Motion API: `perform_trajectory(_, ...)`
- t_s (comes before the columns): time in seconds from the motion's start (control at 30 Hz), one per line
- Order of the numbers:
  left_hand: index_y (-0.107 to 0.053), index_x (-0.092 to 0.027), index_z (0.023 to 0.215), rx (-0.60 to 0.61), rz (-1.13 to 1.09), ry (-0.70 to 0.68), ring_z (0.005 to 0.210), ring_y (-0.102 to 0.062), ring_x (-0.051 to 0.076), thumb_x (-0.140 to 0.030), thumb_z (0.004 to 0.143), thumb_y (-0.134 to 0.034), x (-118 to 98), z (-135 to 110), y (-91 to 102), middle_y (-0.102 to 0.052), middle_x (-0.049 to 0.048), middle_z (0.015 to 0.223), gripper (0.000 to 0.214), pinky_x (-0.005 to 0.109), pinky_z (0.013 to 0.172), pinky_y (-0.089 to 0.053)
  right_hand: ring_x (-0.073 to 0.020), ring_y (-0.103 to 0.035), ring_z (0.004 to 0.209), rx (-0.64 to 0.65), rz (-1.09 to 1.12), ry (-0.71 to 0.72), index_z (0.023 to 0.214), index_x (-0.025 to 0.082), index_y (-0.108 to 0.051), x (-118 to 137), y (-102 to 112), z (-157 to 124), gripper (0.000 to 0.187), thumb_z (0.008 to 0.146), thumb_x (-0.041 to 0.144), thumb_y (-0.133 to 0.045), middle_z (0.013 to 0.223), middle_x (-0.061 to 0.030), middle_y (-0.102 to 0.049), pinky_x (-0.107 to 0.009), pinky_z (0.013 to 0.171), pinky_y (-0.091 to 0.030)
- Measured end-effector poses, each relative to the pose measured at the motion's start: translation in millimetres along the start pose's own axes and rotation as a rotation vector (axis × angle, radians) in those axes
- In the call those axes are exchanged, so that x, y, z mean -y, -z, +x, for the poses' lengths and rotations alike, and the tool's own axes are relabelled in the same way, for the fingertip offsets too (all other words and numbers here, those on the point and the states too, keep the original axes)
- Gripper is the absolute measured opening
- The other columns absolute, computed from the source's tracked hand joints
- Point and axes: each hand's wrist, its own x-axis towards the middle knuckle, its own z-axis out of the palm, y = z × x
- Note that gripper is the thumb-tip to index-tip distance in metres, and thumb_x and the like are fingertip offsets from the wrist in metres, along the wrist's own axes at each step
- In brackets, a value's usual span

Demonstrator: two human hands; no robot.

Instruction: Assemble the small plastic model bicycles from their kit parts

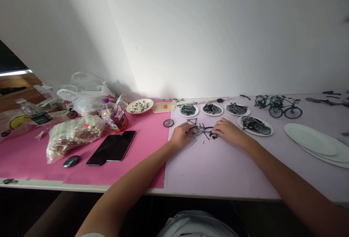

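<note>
Head view: on the smooth pale lilac half of the desk [207, 173], between the two hands, lie small, thin, dark bicycle parts [200, 131], among them spoked round pieces and slender bars. The left hand [182, 136] has its fingers curled narrow at their left edge; the right hand [229, 131] bends its fingers narrow at their right. Whether either grips a piece, I cannot tell. Beyond sit shallow white oval plates [241, 123] heaped with wiry parts, and spindly dark-green bicycles [286, 111]. A spoked wheel [168, 123] lies flat on glossy pink.
</note>
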Motion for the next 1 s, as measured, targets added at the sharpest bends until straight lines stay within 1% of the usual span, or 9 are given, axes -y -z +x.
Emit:
perform_trajectory(0.17, -0.076, -0.019, 0.118, 0.016, 0.015, -0.005, 0.074, -0.067, 0.014, -0.022, 0.1, -0.059, 0, 0, 0.5, -0.076, 0.0079, 0.102, 0.024, 0.027, 0.077, -0.054, -0.0304, -0.059, 0.099, -0.008, -0.024, -0.006, 0.087, 0.024, -0.082, -2, -3, 2, 0.032, 0.099, 0.035, -0.055, 0.096, -0.01, -0.076, -0.041, 0.083, -0.048)
perform_trajectory(0.33, -0.076, -0.019, 0.118, 0.011, 0.019, -0.005, 0.075, -0.067, 0.015, -0.023, 0.101, -0.059, 1, -1, -0.3, -0.077, 0.0081, 0.103, 0.025, 0.027, 0.077, -0.055, -0.0297, -0.06, 0.096, -0.043, -0.075, 0.006, 0.083, 0.025, -0.08, -5, -7, 3, 0.029, 0.098, 0.034, -0.057, 0.094, -0.0091, -0.077, -0.04, 0.079, -0.047)
perform_trajectory(0.47, -0.076, -0.02, 0.118, 0.004, 0.025, -0.007, 0.075, -0.067, 0.015, -0.026, 0.102, -0.058, 1, 0, -1.1, -0.076, 0.0077, 0.101, 0.025, 0.027, 0.076, -0.055, -0.0289, -0.06, 0.095, -0.088, -0.097, 0.02, 0.083, 0.024, -0.077, -6, -11, 3, 0.028, 0.099, 0.031, -0.055, 0.092, -0.009, -0.076, -0.039, 0.078, -0.045)
perform_trajectory(0.6, -0.076, -0.019, 0.119, 0.008, 0.029, -0.013, 0.074, -0.067, 0.015, -0.024, 0.101, -0.059, 2, 0, -1.8, -0.076, 0.008, 0.102, 0.026, 0.027, 0.077, -0.055, -0.0276, -0.059, 0.092, -0.111, -0.112, 0.046, 0.083, 0.023, -0.074, -9, -15, 4, 0.03, 0.1, 0.026, -0.05, 0.091, -0.0091, -0.075, -0.038, 0.076, -0.043)
perform_trajectory(0.7, -0.076, -0.02, 0.12, 0.007, 0.035, -0.017, 0.075, -0.068, 0.015, -0.023, 0.1, -0.059, 3, -1, -2.4, -0.076, 0.0079, 0.102, 0.026, 0.027, 0.078, -0.055, -0.0279, -0.059, 0.091, -0.123, -0.106, 0.052, 0.082, 0.023, -0.073, -11, -16, 5, 0.03, 0.1, 0.027, -0.05, 0.09, -0.0095, -0.075, -0.039, 0.075, -0.043)
perform_trajectory(0.77, -0.076, -0.02, 0.12, 0.004, 0.035, -0.019, 0.076, -0.068, 0.015, -0.023, 0.1, -0.059, 3, -1, -2.7, -0.076, 0.0078, 0.101, 0.026, 0.027, 0.078, -0.056, -0.0286, -0.059, 0.093, -0.141, -0.068, 0.031, 0.083, 0.023, -0.073, -10, -15, 5, 0.029, 0.1, 0.03, -0.051, 0.09, -0.0095, -0.074, -0.039, 0.077, -0.044)
perform_trajectory(0.83, -0.076, -0.02, 0.119, 0.0, 0.032, -0.02, 0.076, -0.068, 0.015, -0.024, 0.1, -0.059, 2, 0, -2.5, -0.076, 0.0079, 0.101, 0.025, 0.027, 0.078, -0.056, -0.0285, -0.061, 0.096, -0.179, 0.012, -0.02, 0.087, 0.023, -0.074, -7, -13, 4, 0.027, 0.1, 0.035, -0.053, 0.093, -0.0091, -0.074, -0.039, 0.079, -0.047)
perform_trajectory(0.93, -0.075, -0.02, 0.118, -0.002, 0.022, -0.019, 0.076, -0.068, 0.015, -0.026, 0.101, -0.057, 1, 0, -1.3, -0.076, 0.0082, 0.101, 0.025, 0.027, 0.077, -0.056, -0.0259, -0.066, 0.094, -0.251, 0.215, -0.138, 0.099, 0.025, -0.075, 3, -12, 2, 0.027, 0.099, 0.045, -0.056, 0.103, -0.0081, -0.074, -0.038, 0.081, -0.052)
perform_trajectory(1.0, -0.075, -0.02, 0.118, 0.0, 0.018, -0.017, 0.076, -0.068, 0.015, -0.026, 0.102, -0.057, -1, 0, -0.2, -0.076, 0.0083, 0.102, 0.026, 0.027, 0.077, -0.056, -0.0256, -0.069, 0.096, -0.281, 0.367, -0.181, 0.103, 0.025, -0.075, 11, -12, 1, 0.03, 0.097, 0.05, -0.06, 0.108, -0.0074, -0.075, -0.037, 0.083, -0.054)
